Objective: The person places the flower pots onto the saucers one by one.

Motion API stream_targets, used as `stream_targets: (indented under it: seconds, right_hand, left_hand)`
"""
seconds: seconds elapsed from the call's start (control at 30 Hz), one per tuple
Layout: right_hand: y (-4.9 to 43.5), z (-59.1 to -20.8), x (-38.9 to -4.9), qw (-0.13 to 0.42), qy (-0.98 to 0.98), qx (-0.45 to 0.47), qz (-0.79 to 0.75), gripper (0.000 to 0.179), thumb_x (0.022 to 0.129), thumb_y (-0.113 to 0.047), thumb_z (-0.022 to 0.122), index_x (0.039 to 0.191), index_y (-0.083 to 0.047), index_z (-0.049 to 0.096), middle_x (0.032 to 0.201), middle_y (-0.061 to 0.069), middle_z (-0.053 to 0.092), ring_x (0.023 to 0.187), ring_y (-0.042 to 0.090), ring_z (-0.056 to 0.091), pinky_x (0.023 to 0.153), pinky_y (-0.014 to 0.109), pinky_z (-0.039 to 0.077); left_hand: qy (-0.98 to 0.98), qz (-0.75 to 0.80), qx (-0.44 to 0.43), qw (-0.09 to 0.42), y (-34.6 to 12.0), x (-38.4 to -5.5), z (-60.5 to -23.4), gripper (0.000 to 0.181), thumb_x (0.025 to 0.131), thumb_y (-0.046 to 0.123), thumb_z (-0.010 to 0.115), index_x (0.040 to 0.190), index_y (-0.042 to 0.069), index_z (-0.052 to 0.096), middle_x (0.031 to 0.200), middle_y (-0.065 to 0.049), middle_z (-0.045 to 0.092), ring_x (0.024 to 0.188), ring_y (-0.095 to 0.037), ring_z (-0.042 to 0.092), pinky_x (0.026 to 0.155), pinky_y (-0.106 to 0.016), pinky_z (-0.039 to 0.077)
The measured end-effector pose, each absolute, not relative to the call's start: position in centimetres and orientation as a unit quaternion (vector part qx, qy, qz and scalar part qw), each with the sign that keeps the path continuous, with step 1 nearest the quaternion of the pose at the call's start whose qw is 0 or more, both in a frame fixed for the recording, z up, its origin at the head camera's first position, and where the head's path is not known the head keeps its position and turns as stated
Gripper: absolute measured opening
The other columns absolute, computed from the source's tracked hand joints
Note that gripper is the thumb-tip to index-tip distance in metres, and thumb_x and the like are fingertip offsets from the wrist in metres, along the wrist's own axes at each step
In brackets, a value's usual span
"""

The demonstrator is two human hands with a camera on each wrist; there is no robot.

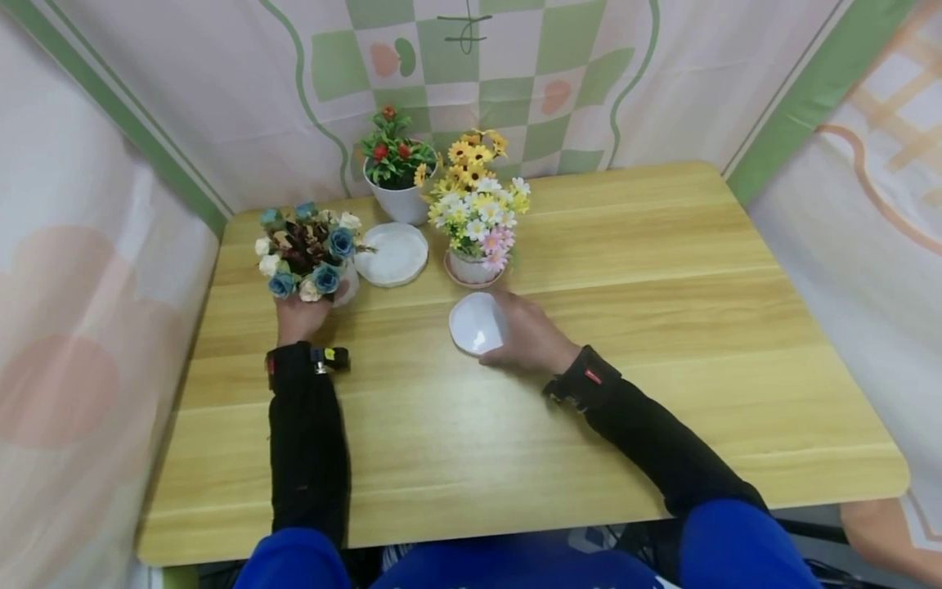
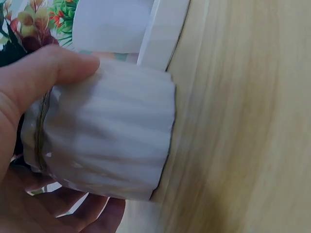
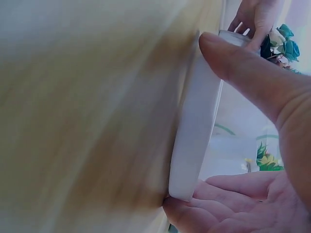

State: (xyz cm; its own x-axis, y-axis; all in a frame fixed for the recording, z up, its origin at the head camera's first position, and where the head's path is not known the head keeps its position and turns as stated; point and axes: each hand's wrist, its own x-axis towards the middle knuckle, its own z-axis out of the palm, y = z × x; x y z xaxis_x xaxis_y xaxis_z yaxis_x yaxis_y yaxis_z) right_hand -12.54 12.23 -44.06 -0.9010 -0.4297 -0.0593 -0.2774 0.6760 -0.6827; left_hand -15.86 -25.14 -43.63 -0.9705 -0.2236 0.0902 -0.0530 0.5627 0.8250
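Note:
My left hand grips a white ridged flowerpot with twine round its rim, the thumb on one side and fingers on the other. Blue and cream artificial roses fill that pot and cover most of it in the head view. Near the table's middle, my right hand holds a small white saucer by its edges between thumb and fingers. In the right wrist view the saucer lies close against the tabletop; whether it touches all round is hard to tell.
A larger white saucer lies right of the rose pot. Behind it stands a white pot of red flowers. A pot with yellow, white and pink daisies sits on a saucer beyond my right hand. Patterned curtains border the wooden table.

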Motion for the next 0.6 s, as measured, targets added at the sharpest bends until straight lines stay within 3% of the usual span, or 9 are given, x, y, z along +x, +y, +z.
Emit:
stream_targets:
  seconds: [0.17, 0.47, 0.6]
  right_hand:
    - [11.8, -44.2, -12.5, 0.106, 0.908, -0.195, -0.354, 0.122, 0.059, -0.023, 0.103, 0.160, -0.007, 0.037, 0.147, 0.024, 0.059, 0.129, 0.044, 0.061, 0.111, 0.058, 0.052]
    - [11.5, -44.0, -12.5, 0.100, 0.908, -0.194, -0.357, 0.123, 0.059, -0.022, 0.104, 0.160, -0.004, 0.036, 0.147, 0.025, 0.058, 0.131, 0.045, 0.060, 0.113, 0.058, 0.052]
    - [11.5, -44.1, -12.5, 0.105, 0.908, -0.193, -0.358, 0.124, 0.059, -0.022, 0.103, 0.161, -0.005, 0.035, 0.149, 0.025, 0.056, 0.132, 0.045, 0.059, 0.114, 0.058, 0.051]
  left_hand:
    - [-0.868, -0.486, 0.093, 0.049, -25.6, -15.4, -43.2, 0.109, 0.086, 0.031, 0.087, 0.169, 0.015, 0.018, 0.172, -0.012, 0.032, 0.160, -0.029, 0.030, 0.134, -0.046, 0.024]
    - [-0.868, -0.480, 0.098, -0.077, -26.7, -14.7, -42.6, 0.113, 0.088, 0.049, 0.083, 0.171, 0.021, 0.013, 0.175, -0.012, 0.025, 0.161, -0.035, 0.026, 0.133, -0.054, 0.025]
    - [-0.878, -0.457, 0.089, -0.111, -27.1, -14.4, -42.5, 0.117, 0.086, 0.057, 0.082, 0.172, 0.022, 0.009, 0.176, -0.014, 0.022, 0.162, -0.039, 0.023, 0.132, -0.059, 0.024]
